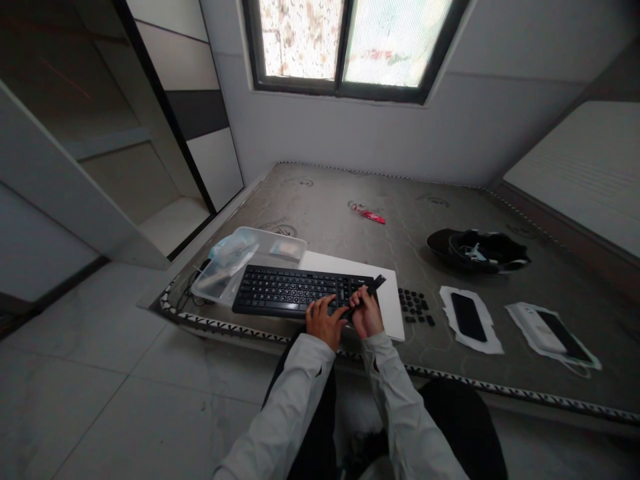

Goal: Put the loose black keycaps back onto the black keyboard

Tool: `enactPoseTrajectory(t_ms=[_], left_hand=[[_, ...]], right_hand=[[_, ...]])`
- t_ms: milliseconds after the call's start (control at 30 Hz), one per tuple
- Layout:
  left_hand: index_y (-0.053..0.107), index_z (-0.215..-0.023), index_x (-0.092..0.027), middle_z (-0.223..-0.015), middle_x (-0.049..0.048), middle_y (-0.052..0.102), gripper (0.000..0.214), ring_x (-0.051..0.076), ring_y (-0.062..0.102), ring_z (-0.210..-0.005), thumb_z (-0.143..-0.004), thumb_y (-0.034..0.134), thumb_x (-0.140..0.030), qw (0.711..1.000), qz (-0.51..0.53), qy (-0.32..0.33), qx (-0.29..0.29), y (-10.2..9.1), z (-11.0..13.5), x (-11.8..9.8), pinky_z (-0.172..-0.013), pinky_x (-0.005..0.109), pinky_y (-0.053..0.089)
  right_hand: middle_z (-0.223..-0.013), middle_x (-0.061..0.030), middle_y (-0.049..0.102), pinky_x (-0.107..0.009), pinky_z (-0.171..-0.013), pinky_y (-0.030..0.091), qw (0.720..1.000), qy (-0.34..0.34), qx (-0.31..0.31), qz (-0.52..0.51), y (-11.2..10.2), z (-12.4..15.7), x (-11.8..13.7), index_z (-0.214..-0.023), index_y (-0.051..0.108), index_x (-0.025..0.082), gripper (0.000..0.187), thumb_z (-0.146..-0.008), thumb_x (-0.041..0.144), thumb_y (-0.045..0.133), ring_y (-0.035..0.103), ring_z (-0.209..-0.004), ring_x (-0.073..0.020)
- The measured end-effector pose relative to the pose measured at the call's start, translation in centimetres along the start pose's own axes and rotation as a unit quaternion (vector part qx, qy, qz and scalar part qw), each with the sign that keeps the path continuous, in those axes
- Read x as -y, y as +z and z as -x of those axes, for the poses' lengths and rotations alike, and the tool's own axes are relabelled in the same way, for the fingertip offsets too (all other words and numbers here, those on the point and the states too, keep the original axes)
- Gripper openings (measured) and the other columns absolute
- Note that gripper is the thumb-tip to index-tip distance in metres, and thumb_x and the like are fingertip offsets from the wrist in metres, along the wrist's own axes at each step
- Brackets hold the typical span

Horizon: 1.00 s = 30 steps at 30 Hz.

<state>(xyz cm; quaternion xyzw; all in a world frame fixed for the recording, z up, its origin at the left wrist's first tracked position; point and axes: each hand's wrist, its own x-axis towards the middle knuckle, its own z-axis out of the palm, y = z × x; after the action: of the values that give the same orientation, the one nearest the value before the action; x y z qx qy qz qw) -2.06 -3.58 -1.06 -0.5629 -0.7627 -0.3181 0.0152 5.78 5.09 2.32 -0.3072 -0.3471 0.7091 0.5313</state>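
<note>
A black keyboard (285,287) lies on a white board (393,300) at the front edge of a grey mattress. My left hand (325,321) rests on the keyboard's lower edge with fingers apart, its thumb reaching toward the other hand. Over the number-pad end, my right hand (367,313) is closed round a slim dark tool (380,281) with a flat end pointing up and right. The tool's lower part is hidden by the fingers. Several loose black keycaps (414,307) lie on the mattress just right of the board.
A clear plastic box (303,252) holding plastic bags stands behind left of the keyboard. On the right are a black cap (445,241), a phone (467,317) on white tissue, and another phone (565,335) beside a white block. A red packet (370,215) lies farther back.
</note>
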Motion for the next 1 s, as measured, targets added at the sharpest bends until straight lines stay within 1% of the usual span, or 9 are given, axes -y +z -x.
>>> enactPoseTrajectory(t_ms=[133,267,400,533,667,733,800,867,1000], left_hand=[[0.064,-0.107,-0.041,-0.13,-0.0008,0.053,0.035,0.025,0.043,-0.12,-0.075,0.069,-0.029,1.0,0.004,-0.005,0.004,0.0,0.1,0.0,-0.103,0.048,0.028],[0.063,-0.106,-0.041,-0.128,-0.0025,0.054,0.032,0.024,0.044,-0.12,-0.076,0.067,-0.031,1.0,0.013,0.002,-0.006,0.0,0.1,0.2,-0.103,0.047,0.029],[0.063,-0.108,-0.037,-0.127,-0.0007,0.056,0.028,0.023,0.045,-0.118,-0.08,0.062,-0.034,1.0,0.027,0.002,-0.013,-0.2,0.0,0.2,-0.102,0.046,0.03],[0.063,-0.108,-0.035,-0.126,-0.0013,0.057,0.027,0.021,0.046,-0.118,-0.084,0.057,-0.024,1.0,0.024,0.003,-0.015,-0.5,-0.1,0.1,-0.102,0.044,0.031],[0.062,-0.111,-0.033,-0.124,-0.0009,0.059,0.032,0.02,0.048,-0.117,-0.084,0.054,-0.018,0.999,0.027,-0.003,-0.02,-0.6,-0.1,0.1,-0.102,0.042,0.032],[0.062,-0.111,-0.033,-0.125,-0.0013,0.059,0.032,0.02,0.048,-0.117,-0.084,0.054,-0.019,0.999,0.031,-0.004,-0.02,-0.4,-0.1,0.2,-0.101,0.042,0.032],[0.064,-0.108,-0.035,-0.125,-0.0023,0.059,0.029,0.02,0.047,-0.118,-0.085,0.053,-0.02,0.999,0.032,-0.002,-0.022,-0.2,-0.1,0.3,-0.101,0.042,0.032],[0.065,-0.107,-0.036,-0.125,-0.0026,0.059,0.028,0.021,0.047,-0.118,-0.085,0.053,-0.022,0.999,0.031,0.0,-0.026,0.0,-0.1,0.5,-0.102,0.042,0.031],[0.065,-0.108,-0.037,-0.125,-0.0022,0.059,0.031,0.022,0.047,-0.117,-0.083,0.054,-0.023,0.999,0.027,0.007,-0.021,0.3,-0.1,0.8,-0.101,0.044,0.032]], right_hand=[[-0.059,0.0065,0.037,-0.023,-0.049,0.035,0.999,0.023,0.017,0.032,0.2,-0.2,-0.3,-0.072,0.044,0.022,0.04,-0.066,0.052,0.071,0.038,-0.052,-0.009],[-0.056,0.0071,0.038,-0.022,-0.047,0.032,0.997,0.049,0.045,0.038,-0.1,-0.4,-0.5,-0.072,0.045,0.022,0.04,-0.068,0.051,0.071,0.037,-0.05,-0.008],[-0.054,0.0084,0.037,-0.022,-0.046,0.033,0.998,0.028,0.047,0.04,-0.6,-0.6,-0.5,-0.073,0.045,0.022,0.039,-0.07,0.052,0.069,0.037,-0.046,-0.0076],[-0.053,0.0088,0.041,-0.022,-0.045,0.034,0.995,-0.007,0.052,0.09,-0.5,-1.0,-1.0,-0.077,0.045,0.023,0.04,-0.073,0.058,0.064,0.039,-0.043,-0.0077],[-0.05,0.0098,0.039,-0.021,-0.039,0.028,0.988,-0.037,-0.014,0.15,0.2,-1.0,-2.0,-0.074,0.047,0.022,0.043,-0.07,0.061,0.063,0.033,-0.038,-0.0069],[-0.051,0.007,0.044,-0.022,-0.041,0.031,0.971,-0.081,-0.07,0.212,0.3,-0.8,-2.4,-0.072,0.051,0.021,0.041,-0.071,0.061,0.062,0.038,-0.041,-0.0085],[-0.056,0.0019,0.054,-0.024,-0.048,0.038,0.943,-0.135,-0.11,0.284,0.2,-0.4,-2.9,-0.071,0.057,0.019,0.039,-0.072,0.058,0.061,0.048,-0.05,-0.0122],[-0.057,-0.0017,0.058,-0.026,-0.053,0.04,0.919,-0.169,-0.13,0.332,-0.2,0.1,-3.4,-0.069,0.06,0.019,0.037,-0.071,0.056,0.062,0.053,-0.055,-0.0157],[-0.05,-0.0022,0.055,-0.027,-0.05,0.037,0.899,-0.2,-0.148,0.359,-0.9,0.8,-4.3,-0.061,0.06,0.02,0.031,-0.067,0.05,0.066,0.052,-0.05,-0.0169]])
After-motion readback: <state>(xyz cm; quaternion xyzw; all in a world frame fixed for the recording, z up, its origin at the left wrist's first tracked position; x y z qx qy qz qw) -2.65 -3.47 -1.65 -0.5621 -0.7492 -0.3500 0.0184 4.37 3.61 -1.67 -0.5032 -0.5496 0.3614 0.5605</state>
